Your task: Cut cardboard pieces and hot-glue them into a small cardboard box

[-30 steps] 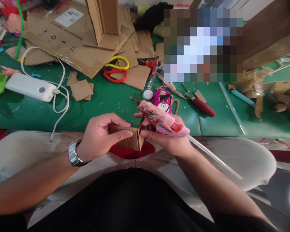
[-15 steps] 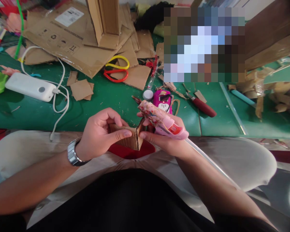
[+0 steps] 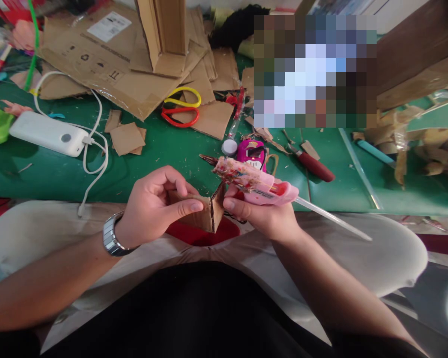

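Between thumb and fingers, my left hand [image 3: 162, 199] pinches a small angled piece of cardboard [image 3: 201, 215] above my lap, its two faces meeting at an edge that points toward me. My right hand [image 3: 263, 209] is closed around a pink hot glue gun [image 3: 252, 179] crusted with dried glue. The gun's dark nozzle points left, above and beyond the cardboard. A clear glue stick [image 3: 336, 219] juts from the gun's back end. My right thumb lies close to the cardboard's right face; whether it touches is hard to see.
On the green table [image 3: 164, 169] lie yellow-and-red-handled scissors [image 3: 181, 107], cardboard squares [image 3: 127, 138], and a white power bank [image 3: 48, 133] with its cable. A magenta device [image 3: 252, 153], a red-handled tool [image 3: 315, 165] and another clear stick [image 3: 360, 166] are farther right. Large cardboard sheets [image 3: 97, 59] cover the back.
My right hand has moved slightly right, its thumb coming off the cardboard. The glue gun has turned flatter, its nozzle shifting left and down. My left hand keeps the cardboard in place.
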{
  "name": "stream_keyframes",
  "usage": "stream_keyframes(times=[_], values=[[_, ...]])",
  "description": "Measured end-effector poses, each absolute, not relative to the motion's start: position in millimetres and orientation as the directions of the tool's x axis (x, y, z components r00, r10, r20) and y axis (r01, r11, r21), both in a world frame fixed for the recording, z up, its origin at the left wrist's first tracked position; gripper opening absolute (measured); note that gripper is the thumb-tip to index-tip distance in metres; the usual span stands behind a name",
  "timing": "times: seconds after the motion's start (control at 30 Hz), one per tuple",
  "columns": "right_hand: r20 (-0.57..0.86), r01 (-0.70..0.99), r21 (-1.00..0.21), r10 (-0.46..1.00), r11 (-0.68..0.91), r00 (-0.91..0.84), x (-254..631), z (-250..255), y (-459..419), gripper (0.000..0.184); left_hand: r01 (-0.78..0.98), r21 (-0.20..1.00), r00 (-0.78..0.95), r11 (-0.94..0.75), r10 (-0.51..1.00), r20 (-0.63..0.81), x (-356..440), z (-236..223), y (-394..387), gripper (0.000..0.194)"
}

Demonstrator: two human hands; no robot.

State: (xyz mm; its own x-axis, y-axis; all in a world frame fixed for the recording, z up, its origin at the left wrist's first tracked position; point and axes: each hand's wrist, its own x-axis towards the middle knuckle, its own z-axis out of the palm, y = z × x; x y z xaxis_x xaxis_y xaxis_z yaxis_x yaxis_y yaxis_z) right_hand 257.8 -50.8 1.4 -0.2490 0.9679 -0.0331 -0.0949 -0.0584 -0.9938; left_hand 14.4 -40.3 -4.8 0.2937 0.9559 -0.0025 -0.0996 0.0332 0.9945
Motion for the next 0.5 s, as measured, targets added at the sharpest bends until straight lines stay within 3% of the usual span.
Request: stream_keyframes(times=[0.37,0.5], values=[[-0.167,-0.184,-0.963,0.970,-0.199,-0.176,261,-9,-56,0.035,-0.050,0.995,0.289,0.087,0.955,-0.069,14,-1,-40,0.046],[-0.154,-0.270,-0.940,0.966,-0.208,-0.209,261,-8,-56,0.030,-0.042,0.995,0.285,0.093,0.956,-0.077,14,-1,-40,0.047]])
